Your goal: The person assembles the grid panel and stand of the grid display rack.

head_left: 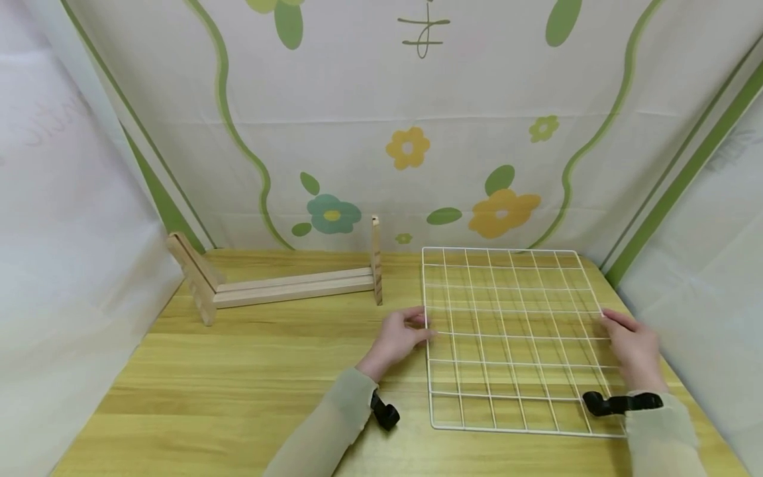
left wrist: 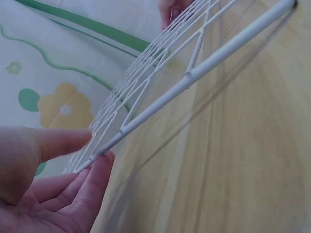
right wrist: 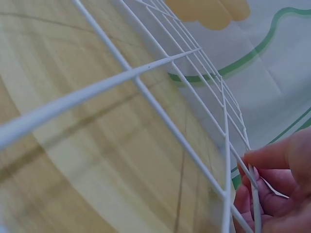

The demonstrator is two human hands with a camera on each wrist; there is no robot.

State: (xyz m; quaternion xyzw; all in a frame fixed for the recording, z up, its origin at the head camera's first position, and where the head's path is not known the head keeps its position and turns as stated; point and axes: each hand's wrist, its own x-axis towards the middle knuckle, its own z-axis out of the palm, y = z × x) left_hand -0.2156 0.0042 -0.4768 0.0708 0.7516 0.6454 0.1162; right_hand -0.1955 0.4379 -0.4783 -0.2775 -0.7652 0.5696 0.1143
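A white wire grid panel (head_left: 517, 336) lies nearly flat, close over the right part of the wooden table, its shadow falling on the wood in both wrist views. My left hand (head_left: 398, 336) pinches the panel's left edge between thumb and fingers; in the left wrist view the fingertips (left wrist: 103, 162) sit under the edge wire. At the opposite edge my right hand (head_left: 635, 348) grips the rim wire, with thumb and fingers (right wrist: 272, 158) round it in the right wrist view.
A wooden stand (head_left: 295, 289) with two upright ends and a grooved crossbar is at the back left of the table (head_left: 238, 384). White floral cloth (head_left: 357, 86) hangs behind and at both sides. Black straps (head_left: 622, 403) circle the wrists.
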